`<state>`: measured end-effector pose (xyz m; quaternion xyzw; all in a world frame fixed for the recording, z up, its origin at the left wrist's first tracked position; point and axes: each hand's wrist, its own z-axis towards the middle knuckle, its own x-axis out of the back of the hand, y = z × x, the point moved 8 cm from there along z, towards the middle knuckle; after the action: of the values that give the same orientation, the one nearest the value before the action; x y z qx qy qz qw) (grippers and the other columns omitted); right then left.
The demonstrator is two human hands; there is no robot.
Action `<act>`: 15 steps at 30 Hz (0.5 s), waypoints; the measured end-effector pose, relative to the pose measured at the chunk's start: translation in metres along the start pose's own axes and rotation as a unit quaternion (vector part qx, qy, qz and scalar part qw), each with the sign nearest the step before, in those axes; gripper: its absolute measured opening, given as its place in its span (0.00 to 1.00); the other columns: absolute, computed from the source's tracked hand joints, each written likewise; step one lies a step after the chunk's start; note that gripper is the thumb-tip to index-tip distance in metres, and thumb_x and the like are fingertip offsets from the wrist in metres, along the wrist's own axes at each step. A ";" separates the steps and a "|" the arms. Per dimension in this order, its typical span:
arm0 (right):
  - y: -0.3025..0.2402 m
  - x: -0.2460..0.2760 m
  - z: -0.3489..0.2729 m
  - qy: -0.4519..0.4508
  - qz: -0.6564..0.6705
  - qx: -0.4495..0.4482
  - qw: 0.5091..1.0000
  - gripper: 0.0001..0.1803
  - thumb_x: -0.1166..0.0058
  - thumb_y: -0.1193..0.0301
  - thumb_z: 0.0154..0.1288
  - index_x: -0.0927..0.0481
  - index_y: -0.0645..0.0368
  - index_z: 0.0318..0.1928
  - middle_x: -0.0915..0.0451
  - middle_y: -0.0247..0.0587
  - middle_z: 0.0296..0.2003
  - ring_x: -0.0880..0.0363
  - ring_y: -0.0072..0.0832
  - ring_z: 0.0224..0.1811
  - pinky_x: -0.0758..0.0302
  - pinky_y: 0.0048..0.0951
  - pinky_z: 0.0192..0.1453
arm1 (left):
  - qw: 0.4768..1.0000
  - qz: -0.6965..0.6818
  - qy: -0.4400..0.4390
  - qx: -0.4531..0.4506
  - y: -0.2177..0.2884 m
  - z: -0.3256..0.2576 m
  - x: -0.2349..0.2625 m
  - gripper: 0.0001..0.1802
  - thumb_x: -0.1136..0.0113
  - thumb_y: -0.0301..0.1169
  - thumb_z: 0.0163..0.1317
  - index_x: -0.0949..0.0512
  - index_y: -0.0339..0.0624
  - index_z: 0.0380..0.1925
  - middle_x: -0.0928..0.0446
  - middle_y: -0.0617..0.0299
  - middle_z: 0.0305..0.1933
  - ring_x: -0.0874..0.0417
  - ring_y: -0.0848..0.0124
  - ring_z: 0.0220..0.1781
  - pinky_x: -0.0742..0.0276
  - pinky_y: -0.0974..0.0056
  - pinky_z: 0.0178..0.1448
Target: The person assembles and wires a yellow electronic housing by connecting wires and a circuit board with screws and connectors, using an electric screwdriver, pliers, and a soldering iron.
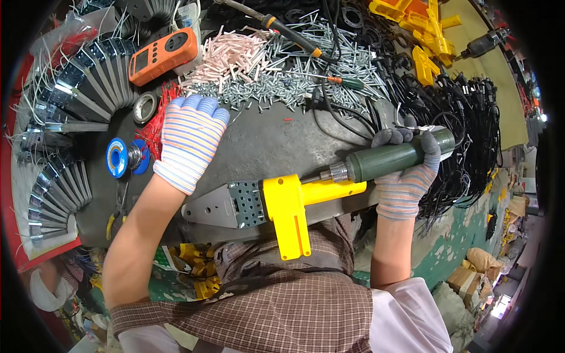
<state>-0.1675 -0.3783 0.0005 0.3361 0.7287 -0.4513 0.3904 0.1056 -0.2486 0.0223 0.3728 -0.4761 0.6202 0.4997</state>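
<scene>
Right hand [406, 170] clenched round green driver [391, 157], bit tip against the yellow tool [291, 206] lying at the table's [276, 141] near edge, grey perforated plate [226, 206] sticking out its left end. Left hand [189, 141] was released, fingers reaching into the screw pile [282, 82]. Orange meter [162, 56] beyond, solder spool [120, 157] to the left.

My knit cloth gloves [189, 141], striped. Screwdriver [394, 157]: matt green plastic body, shiny metal chuck. Handle part [288, 212]: glossy yellow plastic; plate [226, 206]: dull grey perforated metal.
</scene>
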 end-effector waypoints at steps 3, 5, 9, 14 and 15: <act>0.001 -0.005 -0.003 -0.006 -0.003 -0.002 1.000 0.19 0.38 0.68 0.53 0.23 0.66 0.43 0.26 0.39 0.26 0.26 0.31 0.29 0.22 0.40 0.45 | 0.998 0.045 -0.010 -0.043 0.006 0.007 0.000 0.07 0.43 0.33 0.50 0.23 0.46 0.30 0.24 0.60 0.34 0.23 0.61 0.41 0.29 0.57 0.46; 0.002 -0.008 -0.003 -0.013 -0.002 -0.004 1.000 0.19 0.38 0.68 0.53 0.23 0.67 0.43 0.26 0.39 0.26 0.25 0.31 0.29 0.22 0.40 0.45 | 0.998 0.039 -0.038 -0.029 -0.001 0.013 -0.004 0.07 0.43 0.33 0.51 0.23 0.46 0.30 0.25 0.60 0.33 0.23 0.61 0.41 0.29 0.57 0.45; -0.002 -0.008 -0.004 0.006 -0.021 0.015 1.000 0.16 0.39 0.69 0.53 0.24 0.61 0.42 0.28 0.35 0.25 0.28 0.29 0.27 0.24 0.40 0.48 | 0.984 -0.152 0.015 0.087 -0.003 -0.005 0.029 0.05 0.40 0.28 0.54 0.23 0.42 0.30 0.24 0.57 0.36 0.23 0.59 0.42 0.27 0.57 0.46; -0.004 -0.010 -0.008 0.000 -0.028 0.027 0.999 0.17 0.39 0.69 0.53 0.24 0.63 0.43 0.28 0.36 0.25 0.28 0.29 0.28 0.24 0.41 0.49 | 0.883 -0.386 0.162 0.213 0.048 -0.083 0.053 0.10 0.34 0.24 0.49 0.23 0.44 0.32 0.22 0.56 0.39 0.22 0.55 0.45 0.26 0.55 0.51; -0.004 -0.009 -0.007 -0.001 -0.026 0.024 0.999 0.17 0.39 0.69 0.53 0.24 0.63 0.43 0.28 0.36 0.25 0.28 0.29 0.28 0.24 0.40 0.49 | 0.880 -0.381 0.164 0.233 0.058 -0.093 0.048 0.10 0.34 0.26 0.49 0.23 0.45 0.32 0.22 0.57 0.39 0.21 0.55 0.46 0.26 0.54 0.53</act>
<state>-0.1684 -0.3743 0.0124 0.3258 0.7259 -0.4791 0.3705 0.0395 -0.1490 0.0297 0.5241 -0.0505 0.5269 0.6672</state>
